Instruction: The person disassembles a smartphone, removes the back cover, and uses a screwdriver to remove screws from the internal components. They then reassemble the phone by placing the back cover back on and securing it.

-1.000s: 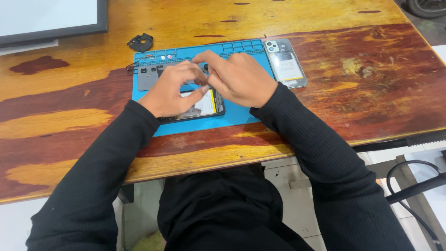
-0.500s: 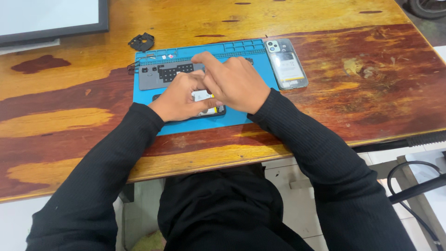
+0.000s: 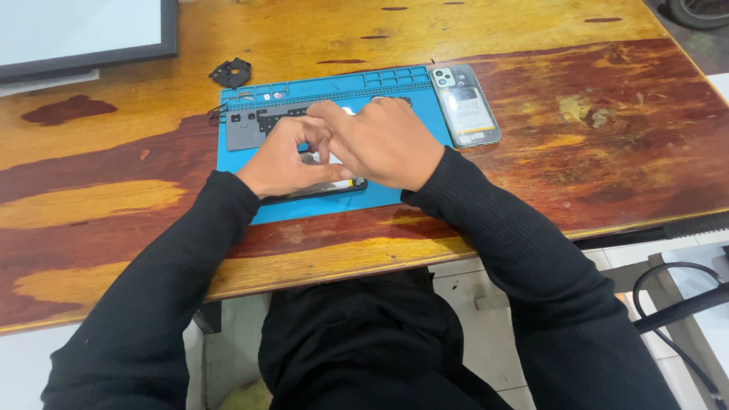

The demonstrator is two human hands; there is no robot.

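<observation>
Single head cam, looking steeply down over my chest at the table; near edge close, far edge at frame top, both forearms in view.

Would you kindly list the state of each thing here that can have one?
Opened phone: flat on the blue mat, mostly covered by both hands.
Phone back cover: off, lying beside the mat.
Left hand: resting on the phone.
Right hand: fingers pressing on the phone.

The worn wooden table carries a blue mat, clear-cased phone, and perhaps a bracket.
</observation>
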